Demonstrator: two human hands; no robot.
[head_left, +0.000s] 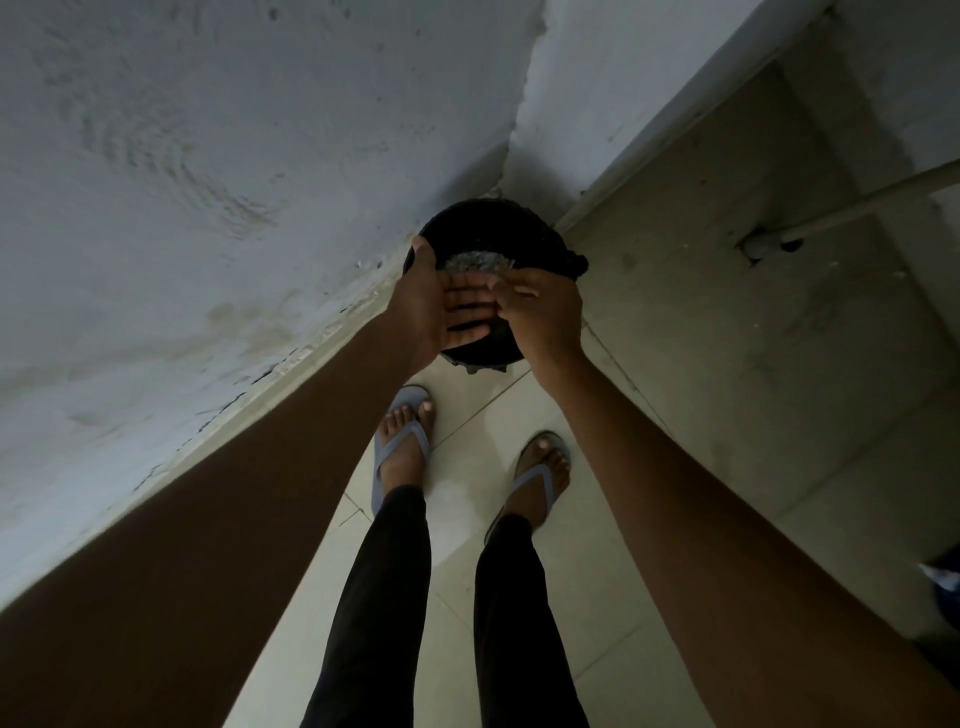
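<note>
Grey clump (475, 261), where is it just now?

— On my left hand (441, 306). It lies along the far edge of the palm, at twelve o'clock from the fingers. It looks like dust or lint, and I cannot make out more in this dim light.

— Is that hand closed round it?

— No. The palm faces up toward me, fingers straight and together, thumb standing up at eleven o'clock. The clump only rests there.

— And the other one?

— My right hand (543, 317) comes in from three o'clock with its fingers curled and the fingertips against the left palm, just below the clump. Whether they pinch any of it, I cannot tell.

— What is under them?

— The black bin (493, 223). Both hands are over its mouth, and the clump sits above the opening. The bin stands on the tiled floor (675, 322) in the corner, at twelve o'clock from my feet. The white wall (208, 156) is close at its nine o'clock.

— Anything else near?

— My grey flip-flops (400, 452), one at six o'clock from the bin and the other at five, with black leggings (384, 597) above them. A pale pipe (857, 205) shows at two o'clock from the bin, well apart from it.
</note>
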